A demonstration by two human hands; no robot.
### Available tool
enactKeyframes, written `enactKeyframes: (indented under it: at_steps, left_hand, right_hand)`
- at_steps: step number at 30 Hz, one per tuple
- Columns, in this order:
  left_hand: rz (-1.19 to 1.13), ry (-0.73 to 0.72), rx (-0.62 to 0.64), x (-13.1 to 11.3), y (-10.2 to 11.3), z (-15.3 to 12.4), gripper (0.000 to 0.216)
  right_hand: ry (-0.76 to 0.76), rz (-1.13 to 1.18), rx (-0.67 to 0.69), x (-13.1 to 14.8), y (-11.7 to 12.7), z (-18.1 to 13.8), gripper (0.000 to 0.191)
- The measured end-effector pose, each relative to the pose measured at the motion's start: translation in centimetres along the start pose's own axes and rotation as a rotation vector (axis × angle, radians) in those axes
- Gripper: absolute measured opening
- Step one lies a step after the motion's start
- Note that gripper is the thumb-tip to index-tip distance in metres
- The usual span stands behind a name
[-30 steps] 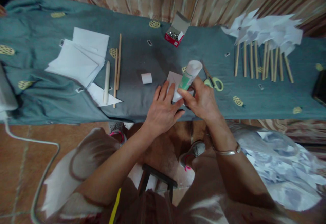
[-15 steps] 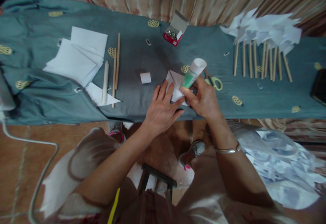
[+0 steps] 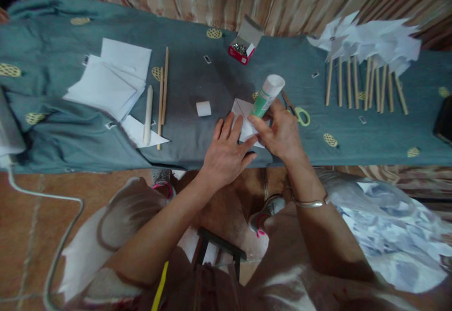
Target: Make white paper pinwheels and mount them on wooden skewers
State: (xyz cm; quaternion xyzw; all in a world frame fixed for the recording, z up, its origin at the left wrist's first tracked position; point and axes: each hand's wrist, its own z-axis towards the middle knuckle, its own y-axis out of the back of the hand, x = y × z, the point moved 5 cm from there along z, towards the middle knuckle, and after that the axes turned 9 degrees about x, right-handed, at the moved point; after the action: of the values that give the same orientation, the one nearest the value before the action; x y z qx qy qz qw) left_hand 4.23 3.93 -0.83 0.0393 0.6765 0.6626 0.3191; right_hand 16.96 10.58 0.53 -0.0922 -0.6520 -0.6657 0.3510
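We see the left hand (image 3: 226,153) laid palm down, its fingers loosely spread, some tips on the folded white paper (image 3: 244,108); we take this as bracing the sheet against sliding. The paper lies flat beneath and just beyond those fingertips, reaching toward the right hand (image 3: 281,134). There we find the thumb and fingers pinching a green-and-white tube (image 3: 267,98) low on its barrel, top tilted away, which probably gives close control of the lower end; the fingers hide that end, so we cannot tell whether it touches the paper.

Just left of the left fingertips we notice a small white cap (image 3: 203,109), perhaps set there within reach. Right beside the right knuckles lie green-handled scissors (image 3: 302,116), partly covered by the hand. Farther left of the fingers we see two wooden sticks (image 3: 165,85), a pale flat tool (image 3: 148,115) resting across a paper triangle (image 3: 134,131), and fanned sheets (image 3: 106,85). Well beyond the fingertips stands an open red box (image 3: 239,54), lid raised so its metal contents show. Farthest right, we make out paper pinwheels (image 3: 377,42) bunched together, sticks pointing toward us.
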Motion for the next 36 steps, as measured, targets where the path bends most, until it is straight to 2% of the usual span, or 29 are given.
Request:
enactKeyframes:
  at_steps: [5,9,12,15,18,21,25,28,30,33,36]
  left_hand:
    - [0.012,-0.011,-0.012,0.1,-0.1,0.0,0.043]
    - [0.02,-0.03,-0.026,0.2,-0.2,-0.1,0.044]
    - [0.014,-0.039,-0.041,0.3,-0.3,-0.1,0.043]
    - [-0.01,-0.048,-0.048,0.3,-0.3,-0.2,0.046]
    - [-0.049,-0.07,-0.077,0.5,0.7,-0.4,0.048]
    - [-0.061,-0.091,-0.165,1.4,3.0,-0.8,0.044]
    - [-0.018,0.062,-0.279,4.9,5.8,-1.1,0.047]
    - [-0.001,0.213,-0.218,7.8,6.2,-0.9,0.046]
    - [-0.003,0.263,-0.172,8.9,6.1,-0.6,0.042]
    - [-0.136,0.298,-0.211,9.2,6.0,-0.4,0.035]
    - [-0.457,0.319,-0.264,8.0,5.4,-0.1,0.036]
  right_hand:
    - [-0.028,0.13,0.026,0.1,-0.2,-0.1,0.039]
    - [-0.065,0.457,0.012,-0.6,0.4,-0.2,0.038]
    - [-0.089,0.717,-0.072,-1.4,1.7,-0.4,0.036]
    - [-0.145,0.874,-0.123,-2.3,2.9,-0.7,0.032]
    - [-0.208,1.035,-0.141,-2.8,3.3,-1.2,0.029]
    - [-0.253,1.184,-0.169,-3.1,3.3,-1.6,0.028]
    - [-0.274,1.279,-0.156,-3.1,3.2,-1.9,0.028]
    - [-0.282,1.312,-0.14,-2.9,3.1,-2.1,0.03]
    - [-0.306,1.33,-0.141,-2.8,3.0,-2.3,0.031]
    - [-0.341,1.361,-0.119,-2.5,2.8,-2.4,0.032]
    - [-0.358,1.403,-0.078,-1.7,2.5,-2.4,0.034]
